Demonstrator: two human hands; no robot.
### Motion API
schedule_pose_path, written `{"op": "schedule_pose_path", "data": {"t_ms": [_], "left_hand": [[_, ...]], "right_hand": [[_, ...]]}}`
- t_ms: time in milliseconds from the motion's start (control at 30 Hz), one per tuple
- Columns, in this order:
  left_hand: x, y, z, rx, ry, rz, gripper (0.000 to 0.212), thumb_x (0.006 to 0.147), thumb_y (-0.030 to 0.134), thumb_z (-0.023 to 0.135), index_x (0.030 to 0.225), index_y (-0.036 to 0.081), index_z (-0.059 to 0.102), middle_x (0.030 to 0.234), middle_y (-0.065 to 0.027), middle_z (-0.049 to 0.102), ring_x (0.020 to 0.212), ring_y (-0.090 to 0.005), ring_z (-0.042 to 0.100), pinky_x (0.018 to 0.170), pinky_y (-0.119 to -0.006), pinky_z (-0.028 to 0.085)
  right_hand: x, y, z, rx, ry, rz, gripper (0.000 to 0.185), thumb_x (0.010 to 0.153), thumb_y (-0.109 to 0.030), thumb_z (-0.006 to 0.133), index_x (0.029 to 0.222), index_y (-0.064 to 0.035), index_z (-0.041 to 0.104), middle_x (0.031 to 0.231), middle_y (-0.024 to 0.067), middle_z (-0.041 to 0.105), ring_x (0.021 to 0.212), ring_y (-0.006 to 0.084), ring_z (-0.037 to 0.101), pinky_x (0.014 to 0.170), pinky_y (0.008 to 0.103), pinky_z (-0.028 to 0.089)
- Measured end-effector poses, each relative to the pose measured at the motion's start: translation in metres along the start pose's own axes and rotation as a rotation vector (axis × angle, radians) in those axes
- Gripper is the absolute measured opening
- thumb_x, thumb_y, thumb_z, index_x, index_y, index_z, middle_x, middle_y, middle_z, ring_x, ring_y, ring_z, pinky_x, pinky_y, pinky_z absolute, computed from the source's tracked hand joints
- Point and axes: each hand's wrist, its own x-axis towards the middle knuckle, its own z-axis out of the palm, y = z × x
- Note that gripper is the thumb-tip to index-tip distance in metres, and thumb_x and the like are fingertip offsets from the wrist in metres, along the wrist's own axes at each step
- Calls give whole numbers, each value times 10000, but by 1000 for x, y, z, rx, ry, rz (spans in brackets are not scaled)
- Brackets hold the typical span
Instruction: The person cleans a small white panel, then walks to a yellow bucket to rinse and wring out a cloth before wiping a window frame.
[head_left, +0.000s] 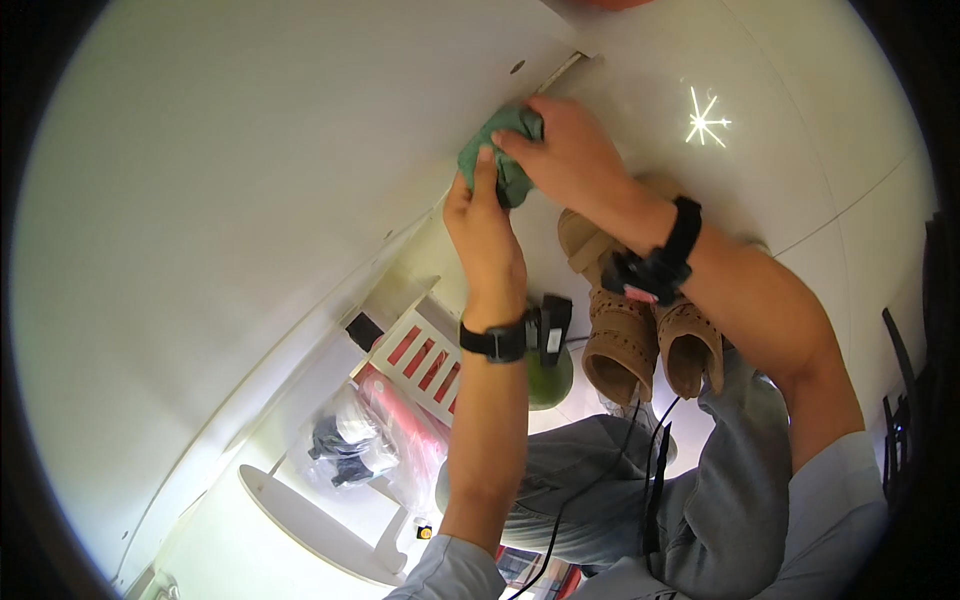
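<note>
A bunched green cloth (504, 154) is gripped between both hands, close beside the edge of a large white panel (225, 187). My left hand (484, 217) holds its lower left part, the thumb pressed on the cloth. My right hand (566, 150) grips its upper right side, with the thumb over the front. Some of the fingers are hidden behind the cloth. Each wrist wears a black strap with a small device.
A pair of brown boots (619, 345) stands on the pale tiled floor (825, 165). Near my left forearm are a green round object (549, 379), a white slatted basket (420, 352) and plastic bags (352, 442). A curved white shelf piece (315, 525) lies lower left.
</note>
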Motion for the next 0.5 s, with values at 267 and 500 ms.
{"op": "schedule_pose_path", "data": {"t_ms": [267, 500], "left_hand": [[13, -14, 8, -197, 45, -20, 315, 1043, 272, 622, 1225, 19, 666, 1177, -66, 676, 1017, -152, 639, 887, -305, 510], [5, -5, 24, -270, -38, 5, 320, 1020, 284, 659, 1238, 51, 667, 1159, -53, 677, 1021, -170, 635, 897, -318, 499]], "right_hand": [[8, 2, 11, -30, -29, 52, 298, 881, -247, 705, 999, 27, 700, 879, 195, 713, 789, 328, 676, 707, 414, 529], [18, 7, -18, -16, -55, -70, 343, 845, -267, 734, 999, 39, 723, 863, 230, 725, 795, 371, 717, 723, 431, 570]]}}
